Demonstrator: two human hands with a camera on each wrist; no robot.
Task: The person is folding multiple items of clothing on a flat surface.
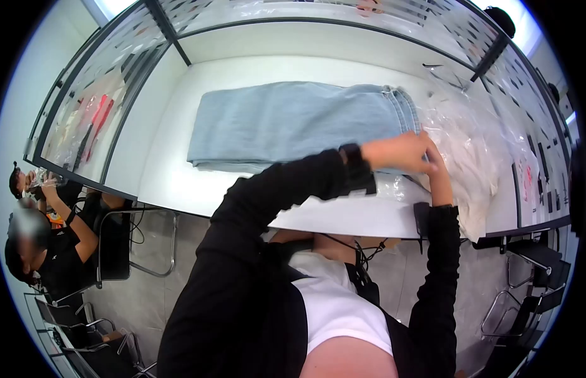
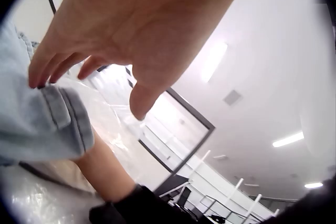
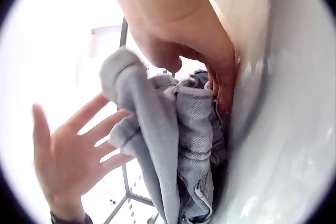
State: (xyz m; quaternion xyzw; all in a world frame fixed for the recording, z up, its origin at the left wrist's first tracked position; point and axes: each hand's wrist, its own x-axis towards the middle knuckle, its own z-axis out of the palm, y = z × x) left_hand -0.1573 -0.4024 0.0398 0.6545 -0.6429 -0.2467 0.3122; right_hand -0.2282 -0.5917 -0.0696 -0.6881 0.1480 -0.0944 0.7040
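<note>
Folded light-blue jeans [image 1: 299,120] lie lengthwise across the table, with the stitched waist end at the right. My left arm crosses in front of them, and the left hand [image 1: 398,153] reaches that end. In the left wrist view its fingertips touch the denim [image 2: 16,113] near a seamed edge, while the thumb stands apart. At the same corner, my right hand [image 1: 436,160] meets the left in the head view. The right wrist view shows its fingers extended down behind the bunched waistband [image 3: 194,103], its thumb above the fabric. The denim hides part of those fingers.
Clear plastic bags [image 1: 460,120] and cream cloth [image 1: 475,195] are heaped right of the jeans, hanging over the white table's [image 1: 167,164] front edge. Dark-framed partitions [image 1: 324,21] stand around the back and sides. Another person [image 1: 47,246] sits at the left near chairs [image 1: 138,242].
</note>
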